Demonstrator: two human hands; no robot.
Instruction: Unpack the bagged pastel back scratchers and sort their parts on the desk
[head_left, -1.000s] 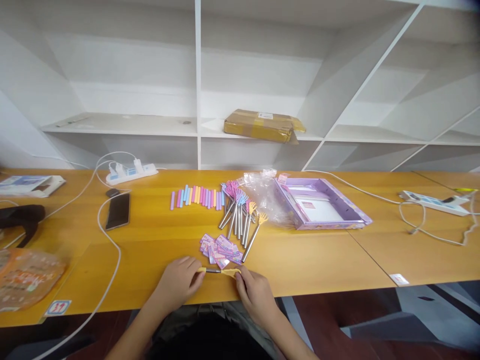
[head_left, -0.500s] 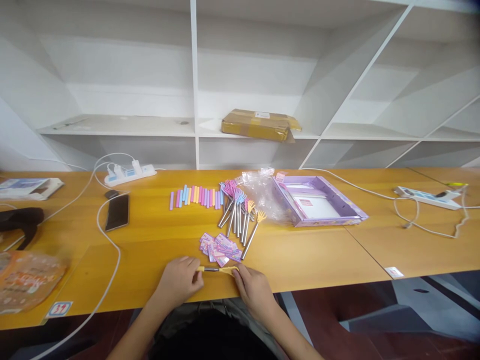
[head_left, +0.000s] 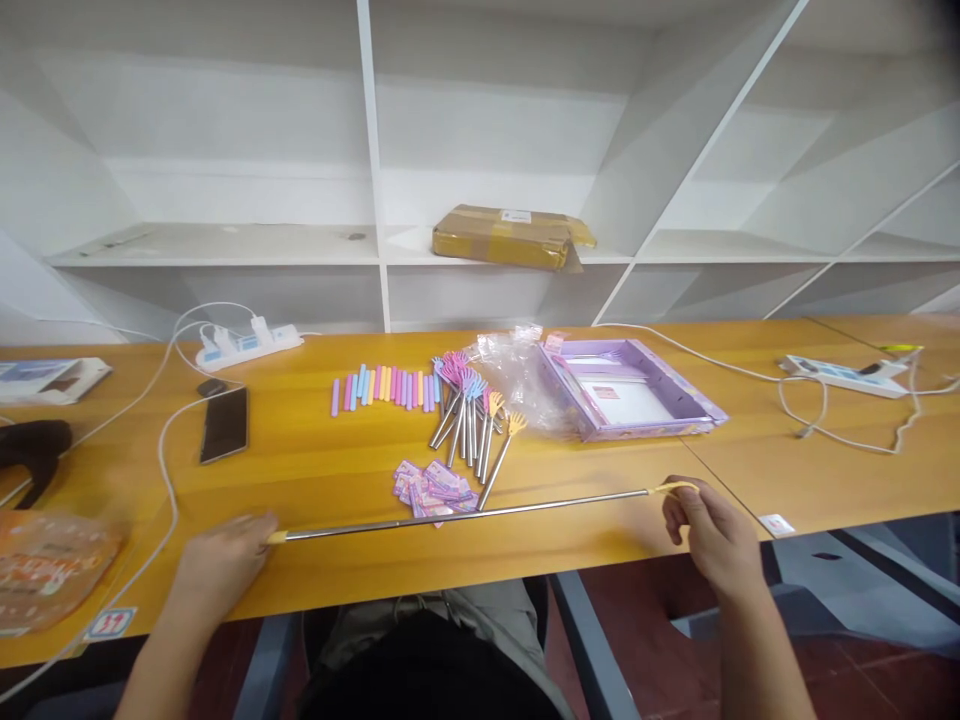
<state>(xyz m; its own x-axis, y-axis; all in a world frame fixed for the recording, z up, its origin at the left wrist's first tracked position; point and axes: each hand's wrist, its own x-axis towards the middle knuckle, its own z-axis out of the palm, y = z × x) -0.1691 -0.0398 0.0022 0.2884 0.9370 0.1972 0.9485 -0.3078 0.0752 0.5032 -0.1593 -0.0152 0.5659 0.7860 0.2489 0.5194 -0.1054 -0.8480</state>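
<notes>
A long metal telescopic rod (head_left: 465,515) with yellow ends stretches between my hands above the table's front part. My left hand (head_left: 229,560), slightly blurred, is closed on its yellow handle end. At the other end, my right hand (head_left: 709,525) pinches the yellow claw-shaped head. Behind the rod lie purple and pink cards (head_left: 431,487). Several short metal rods with pink, blue and yellow claw heads (head_left: 471,400) are heaped beyond the cards. To their left, coloured tubes (head_left: 390,385) form a row.
A purple open box (head_left: 589,430) stands right of clear plastic bags (head_left: 517,375). A phone (head_left: 225,425), cables and a power strip (head_left: 251,345) are at the left, with an orange package (head_left: 56,570). Another power strip (head_left: 847,375) lies right. A cardboard box (head_left: 502,238) sits on the shelf.
My hands have moved far apart, left and right, and the rod between them has been drawn out from short to long. The view has shifted slightly.
</notes>
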